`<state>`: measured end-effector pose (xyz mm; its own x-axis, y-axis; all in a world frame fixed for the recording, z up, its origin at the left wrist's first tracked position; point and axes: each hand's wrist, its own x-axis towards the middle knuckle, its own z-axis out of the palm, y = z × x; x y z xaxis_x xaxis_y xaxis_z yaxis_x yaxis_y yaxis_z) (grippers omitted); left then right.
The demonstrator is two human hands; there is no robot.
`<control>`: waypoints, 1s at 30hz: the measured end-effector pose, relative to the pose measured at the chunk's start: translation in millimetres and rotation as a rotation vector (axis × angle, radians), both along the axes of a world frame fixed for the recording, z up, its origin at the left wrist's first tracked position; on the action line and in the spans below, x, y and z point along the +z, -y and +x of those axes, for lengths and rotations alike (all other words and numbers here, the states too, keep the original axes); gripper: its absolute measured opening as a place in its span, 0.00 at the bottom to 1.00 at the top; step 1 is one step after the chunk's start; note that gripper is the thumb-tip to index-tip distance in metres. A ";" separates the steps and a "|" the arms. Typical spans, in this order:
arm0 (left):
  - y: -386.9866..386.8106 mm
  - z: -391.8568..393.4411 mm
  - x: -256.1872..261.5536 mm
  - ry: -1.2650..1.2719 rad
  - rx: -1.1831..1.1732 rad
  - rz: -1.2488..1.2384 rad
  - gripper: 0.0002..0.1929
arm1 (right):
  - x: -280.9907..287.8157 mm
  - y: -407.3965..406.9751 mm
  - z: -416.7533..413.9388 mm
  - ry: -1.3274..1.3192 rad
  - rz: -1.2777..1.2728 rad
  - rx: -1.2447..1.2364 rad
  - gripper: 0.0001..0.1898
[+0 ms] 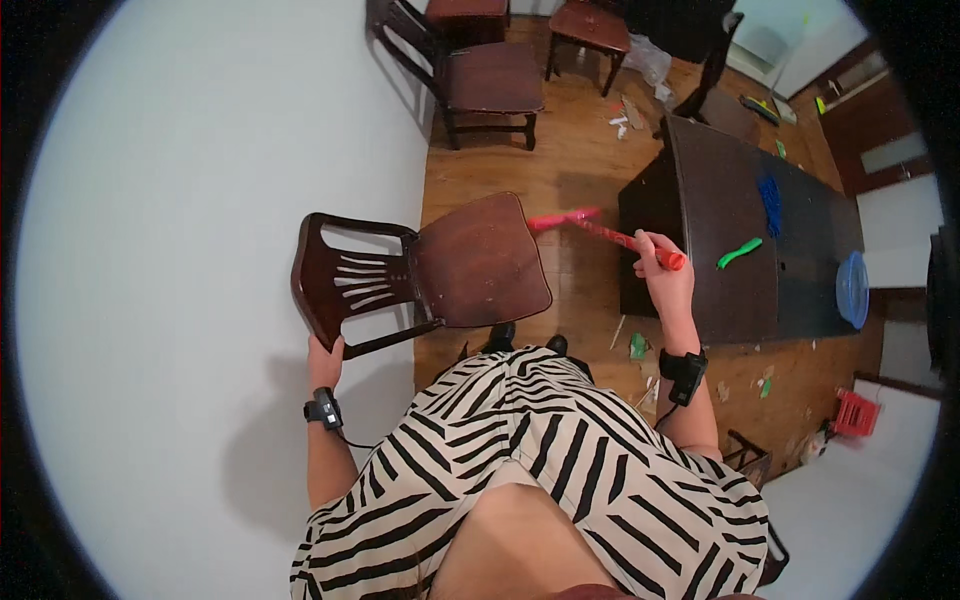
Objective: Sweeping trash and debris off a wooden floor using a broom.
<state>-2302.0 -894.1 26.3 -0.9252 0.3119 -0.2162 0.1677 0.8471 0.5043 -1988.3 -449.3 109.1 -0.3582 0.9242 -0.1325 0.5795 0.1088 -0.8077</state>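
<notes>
A dark wooden chair (pixel 484 262) stands before me, its slatted backrest toward the white wall. My left hand (pixel 327 360) grips the lower corner of its top rail. In my right hand (pixel 658 262) is the handle of a red brush or duster (pixel 611 236), between the chair and a dark desk. Its pink-red head (pixel 562 219) is blurred and reaches close to the seat's front edge; whether it touches the seat I cannot tell. A black band with a wire sits on each wrist.
The dark desk (pixel 727 225) at right bears a green object (pixel 739 253), a blue cloth-like bundle (pixel 769 206) and a blue plastic basin (pixel 853 290). More chairs (pixel 495 79) stand further off. Paper scraps (pixel 619 126) and a green wrapper (pixel 637 346) lie on the wooden floor; a red basket (pixel 856 412) is at lower right.
</notes>
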 end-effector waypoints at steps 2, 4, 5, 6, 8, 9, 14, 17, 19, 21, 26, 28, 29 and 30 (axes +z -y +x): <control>-3.9 2.6 -0.7 0.002 0.064 -0.019 0.25 | -10.6 -4.3 -16.0 -0.128 -0.067 0.028 0.15; -4.9 3.2 -0.8 0.006 0.118 -0.035 0.26 | -45.4 -9.3 -34.1 -0.219 -0.038 0.113 0.13; -6.2 3.2 2.0 0.045 0.110 -0.020 0.26 | -57.1 -10.9 -45.4 -0.234 -0.041 0.143 0.13; -6.2 3.9 5.5 0.080 0.104 -0.007 0.26 | -65.4 -9.6 -62.8 -0.305 -0.078 0.147 0.13; -8.4 4.2 10.6 0.111 0.111 0.016 0.25 | -95.6 -15.4 -89.9 -0.384 -0.121 0.211 0.13; -10.7 3.3 12.7 0.134 0.110 0.033 0.25 | -105.7 -15.9 -108.9 -0.413 -0.139 0.226 0.13; -17.1 2.5 12.0 0.126 0.094 -0.020 0.25 | -183.4 -12.5 -187.6 -0.561 -0.285 0.362 0.12; -12.2 6.3 9.5 0.108 0.087 -0.065 0.25 | -216.5 2.5 -213.7 -0.422 -0.176 0.475 0.13; -10.0 5.2 7.5 0.144 0.124 -0.030 0.25 | -228.0 2.6 -213.1 -0.294 -0.047 0.552 0.14; -10.1 4.5 4.1 0.104 0.086 -0.015 0.26 | -239.2 -4.3 -211.1 -0.123 -0.021 0.546 0.13; 8.1 -1.3 -14.6 0.105 0.107 -0.001 0.26 | -186.6 -38.2 -161.3 0.222 0.046 0.623 0.17; 4.6 -3.0 -12.9 0.131 0.125 -0.009 0.26 | -181.4 -47.4 -128.7 0.218 0.047 0.544 0.17; 3.1 -3.4 -12.0 0.153 0.156 -0.018 0.27 | -179.8 -50.4 -111.9 0.210 0.048 0.478 0.17; 2.4 -4.2 -12.2 0.155 0.143 -0.018 0.27 | -177.6 -53.3 -94.8 0.213 0.048 0.465 0.17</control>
